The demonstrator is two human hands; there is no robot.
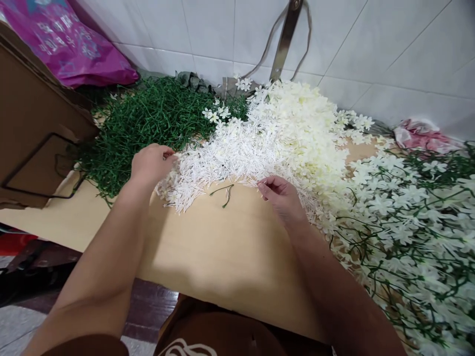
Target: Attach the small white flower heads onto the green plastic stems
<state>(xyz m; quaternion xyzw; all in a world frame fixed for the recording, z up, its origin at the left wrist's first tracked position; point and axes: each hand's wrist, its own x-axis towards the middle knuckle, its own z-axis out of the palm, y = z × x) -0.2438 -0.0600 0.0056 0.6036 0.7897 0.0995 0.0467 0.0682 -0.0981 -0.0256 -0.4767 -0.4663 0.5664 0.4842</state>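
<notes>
My left hand (153, 164) is at the left end of a heap of thin white flower stamens (233, 153), beside a tangled pile of green plastic stems (148, 113). Its fingers are curled inward, and whatever they hold is hidden. At the front edge of the white heap, my right hand (280, 195) pinches thumb and forefinger together on something too small to name. Between the hands, a forked green stem (227, 193) lies on the tan tabletop (215, 242). Cream-white artificial petals (308, 118) are piled behind my right hand.
Assembled white flowers on green stems (408, 232) cover the right side. A cardboard box (33, 123) with a black wire frame (37, 165) and a purple plastic bag (74, 49) stand at left. Against the tiled wall (208, 29) are a metal strip (284, 44) and a pink-white bag (425, 136).
</notes>
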